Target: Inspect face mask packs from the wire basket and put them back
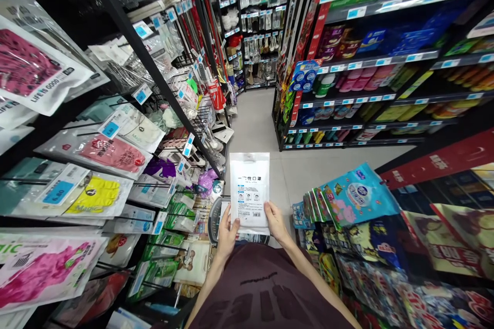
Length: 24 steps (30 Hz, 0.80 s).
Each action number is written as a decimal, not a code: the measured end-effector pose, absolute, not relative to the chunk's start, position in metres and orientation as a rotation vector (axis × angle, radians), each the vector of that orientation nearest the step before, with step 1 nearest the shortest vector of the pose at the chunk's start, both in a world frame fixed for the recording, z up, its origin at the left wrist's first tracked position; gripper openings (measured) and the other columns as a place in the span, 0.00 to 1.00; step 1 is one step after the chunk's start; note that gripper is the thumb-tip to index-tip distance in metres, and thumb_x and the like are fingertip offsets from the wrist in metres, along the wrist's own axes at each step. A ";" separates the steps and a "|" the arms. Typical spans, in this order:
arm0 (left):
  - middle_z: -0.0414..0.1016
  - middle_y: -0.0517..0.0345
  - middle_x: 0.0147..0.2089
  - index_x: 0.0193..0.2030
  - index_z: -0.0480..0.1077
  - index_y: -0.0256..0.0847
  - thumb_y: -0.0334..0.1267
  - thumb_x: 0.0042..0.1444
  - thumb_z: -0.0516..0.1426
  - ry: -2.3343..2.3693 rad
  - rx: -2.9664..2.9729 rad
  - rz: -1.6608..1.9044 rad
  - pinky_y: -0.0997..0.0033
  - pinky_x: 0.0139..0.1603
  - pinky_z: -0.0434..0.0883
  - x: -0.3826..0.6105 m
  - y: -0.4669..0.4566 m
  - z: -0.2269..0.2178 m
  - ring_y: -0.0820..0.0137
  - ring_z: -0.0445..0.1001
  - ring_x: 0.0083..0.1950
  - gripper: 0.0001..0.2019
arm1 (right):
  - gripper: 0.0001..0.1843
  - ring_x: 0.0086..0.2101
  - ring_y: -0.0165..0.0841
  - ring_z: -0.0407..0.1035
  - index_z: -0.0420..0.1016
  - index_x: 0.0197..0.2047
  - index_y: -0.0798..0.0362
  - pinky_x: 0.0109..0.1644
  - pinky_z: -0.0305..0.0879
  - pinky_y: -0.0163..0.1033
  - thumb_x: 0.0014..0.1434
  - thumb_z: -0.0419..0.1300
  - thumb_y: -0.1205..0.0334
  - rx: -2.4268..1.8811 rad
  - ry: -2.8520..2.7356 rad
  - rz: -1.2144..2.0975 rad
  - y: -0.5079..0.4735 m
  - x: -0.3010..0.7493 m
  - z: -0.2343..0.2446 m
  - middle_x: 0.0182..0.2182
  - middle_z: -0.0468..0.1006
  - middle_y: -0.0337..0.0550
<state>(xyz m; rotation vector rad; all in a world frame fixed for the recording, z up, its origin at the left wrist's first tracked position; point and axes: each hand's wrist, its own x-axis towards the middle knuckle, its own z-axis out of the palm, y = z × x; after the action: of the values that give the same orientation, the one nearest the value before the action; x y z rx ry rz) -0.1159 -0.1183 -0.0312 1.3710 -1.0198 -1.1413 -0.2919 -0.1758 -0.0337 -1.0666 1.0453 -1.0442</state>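
A white packet of disposable face masks with printed text and small pictures is held upright before me. My left hand grips its lower left edge, thumb on the front. At the right edge my right hand pinches it, thumb on the front and fingers behind. Below and behind the packet a dark grey basket shows in part; its contents are mostly hidden.
Hanging packs of gloves on hooks with price tags crowd the left. Shelves of bottles stand at the far right, and hanging snack bags are nearer on the right. A grey tiled floor runs ahead between the racks.
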 end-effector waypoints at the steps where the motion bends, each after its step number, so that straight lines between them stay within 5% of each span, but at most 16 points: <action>1: 0.70 0.40 0.62 0.71 0.52 0.38 0.49 0.61 0.58 -1.022 1.362 -1.151 0.59 0.63 0.66 -0.116 -0.119 -0.032 0.57 0.70 0.63 0.36 | 0.32 0.43 0.44 0.73 0.76 0.47 0.56 0.45 0.71 0.42 0.64 0.49 0.35 -1.056 1.067 -1.055 -0.177 -0.292 -0.034 0.41 0.80 0.52; 7: 0.44 0.47 0.76 0.73 0.48 0.50 0.40 0.55 0.64 -1.533 1.508 -0.802 0.52 0.68 0.60 -0.121 -0.122 -0.024 0.55 0.51 0.73 0.42 | 0.31 0.42 0.44 0.73 0.77 0.48 0.56 0.44 0.72 0.43 0.64 0.50 0.37 -0.981 1.120 -1.140 -0.180 -0.295 -0.031 0.43 0.80 0.52; 13: 0.37 0.46 0.77 0.74 0.43 0.48 0.27 0.54 0.59 -1.872 1.545 -0.541 0.47 0.71 0.53 -0.132 -0.125 -0.024 0.54 0.43 0.75 0.44 | 0.29 0.44 0.44 0.73 0.77 0.52 0.53 0.45 0.71 0.43 0.66 0.50 0.39 -1.035 1.028 -1.094 -0.182 -0.288 -0.026 0.46 0.80 0.50; 18: 0.47 0.47 0.75 0.73 0.47 0.46 0.25 0.55 0.53 -1.707 1.576 -0.428 0.49 0.72 0.51 -0.129 -0.128 -0.028 0.57 0.49 0.74 0.39 | 0.26 0.49 0.42 0.71 0.72 0.60 0.49 0.52 0.69 0.43 0.69 0.48 0.44 -1.237 0.870 -1.017 -0.181 -0.280 -0.021 0.52 0.77 0.48; 24: 0.73 0.41 0.60 0.57 0.73 0.37 0.45 0.61 0.57 -1.058 1.694 -0.901 0.52 0.68 0.61 -0.124 -0.126 -0.040 0.52 0.66 0.66 0.21 | 0.26 0.54 0.39 0.67 0.65 0.66 0.44 0.55 0.68 0.43 0.70 0.48 0.46 -1.377 0.679 -0.958 -0.181 -0.275 -0.019 0.60 0.69 0.47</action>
<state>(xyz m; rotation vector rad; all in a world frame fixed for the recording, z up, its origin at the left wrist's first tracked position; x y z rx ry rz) -0.1239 -0.1264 -0.0401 1.6938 -1.0581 -0.9013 -0.2749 -0.1815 -0.0187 -1.3773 0.6790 -0.9575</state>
